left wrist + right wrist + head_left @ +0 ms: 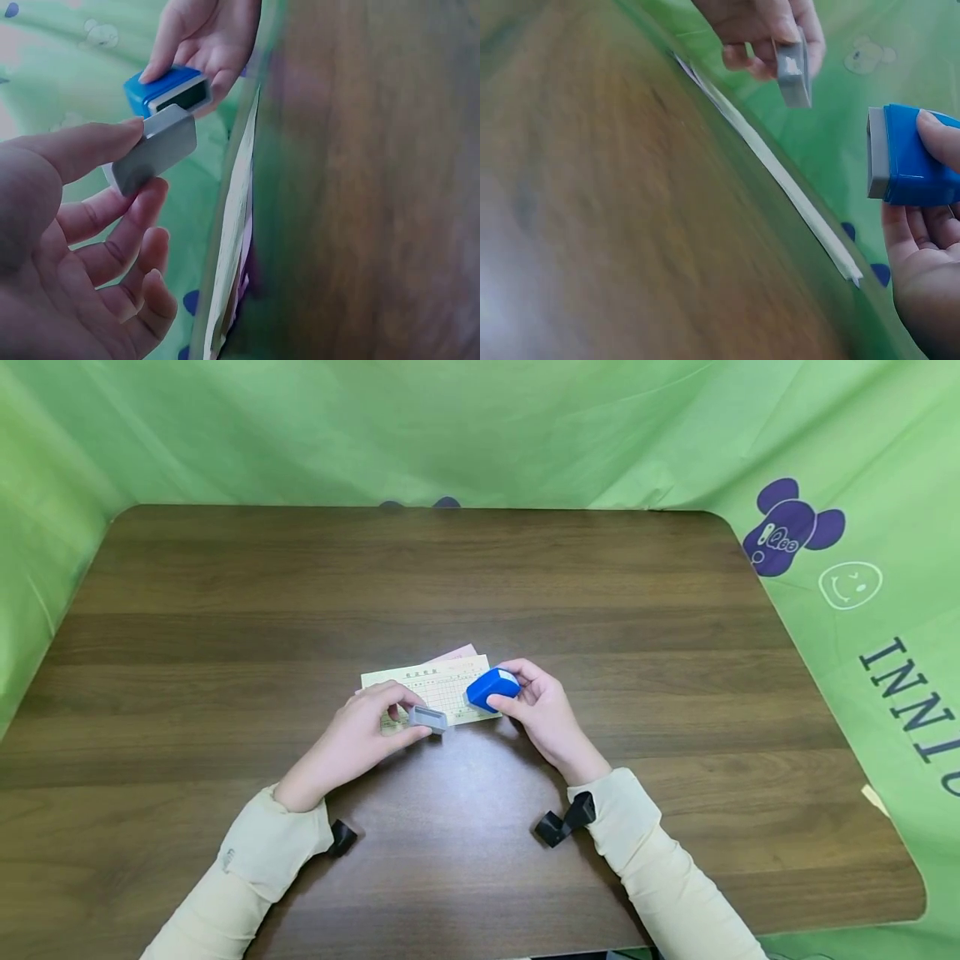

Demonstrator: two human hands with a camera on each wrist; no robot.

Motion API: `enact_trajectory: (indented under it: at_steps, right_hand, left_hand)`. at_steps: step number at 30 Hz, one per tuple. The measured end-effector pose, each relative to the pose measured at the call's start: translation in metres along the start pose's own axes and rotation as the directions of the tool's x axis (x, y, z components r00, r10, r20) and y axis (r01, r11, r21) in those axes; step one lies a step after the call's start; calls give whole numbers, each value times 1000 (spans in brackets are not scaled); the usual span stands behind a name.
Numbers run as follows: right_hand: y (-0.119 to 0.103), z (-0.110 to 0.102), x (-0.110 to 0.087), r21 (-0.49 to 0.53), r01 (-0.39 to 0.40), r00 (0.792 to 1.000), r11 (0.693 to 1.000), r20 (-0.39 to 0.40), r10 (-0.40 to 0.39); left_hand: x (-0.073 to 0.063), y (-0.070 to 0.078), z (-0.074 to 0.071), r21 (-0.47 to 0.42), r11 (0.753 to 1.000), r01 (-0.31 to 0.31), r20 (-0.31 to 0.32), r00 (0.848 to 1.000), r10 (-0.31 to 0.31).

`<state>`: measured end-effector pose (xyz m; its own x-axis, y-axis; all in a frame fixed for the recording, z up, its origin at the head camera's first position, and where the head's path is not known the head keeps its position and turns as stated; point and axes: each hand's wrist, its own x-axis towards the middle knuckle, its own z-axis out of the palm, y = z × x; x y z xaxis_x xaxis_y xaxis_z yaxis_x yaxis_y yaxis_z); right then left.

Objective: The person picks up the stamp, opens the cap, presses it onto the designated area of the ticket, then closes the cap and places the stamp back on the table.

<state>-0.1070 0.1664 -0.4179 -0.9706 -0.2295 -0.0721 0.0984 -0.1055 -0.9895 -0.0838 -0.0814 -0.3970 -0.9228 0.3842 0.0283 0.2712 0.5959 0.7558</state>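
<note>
My left hand (369, 731) pinches a grey stamp cap (428, 718) between thumb and fingers; its hollow side shows in the head view. Across from it, my right hand (546, 714) grips a blue self-inking stamp (492, 689) with thumb and fingers. In the left wrist view, the dark stamping face of the blue stamp (169, 90) is uncovered and lies just beyond the grey cap (155, 148). The right wrist view has cap and stamp apart. Under both hands lies a pale yellow printed form (450, 681) with a grid, partly hidden by them.
A pink sheet (457, 652) sticks out from beneath the yellow form. Both lie on a brown wooden table (300, 585). Green printed cloth (480, 427) hangs around the table's back and sides. A black wrist camera (566, 820) sits on the right sleeve.
</note>
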Motion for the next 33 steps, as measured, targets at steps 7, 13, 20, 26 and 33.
enact_trajectory:
  at_steps: [7, 13, 20, 26, 33]
  right_hand:
    - [0, 10, -5, -34, 17, 998, 999, 55, -15]
    - [0, 18, -8, -65, 24, 996, 998, 87, -18]
    - [5, 22, -7, -77, 49, 993, 996, 113, -40]
    - [10, 24, -5, -56, 59, 990, 997, 132, -51]
    - [12, 27, -2, -42, 69, 988, 997, 144, -62]
  left_hand:
    - [-1, 4, 6, 13, 1000, -16, -11, 1000, 16]
    - [-2, 6, 10, 6, 1000, -27, 2, 1000, 27]
    - [-1, 2, 12, 20, 999, -41, -12, 999, 41]
    - [1, -1, 14, 23, 998, -62, -21, 998, 63]
    - [4, -7, 14, 27, 997, -76, -24, 997, 77]
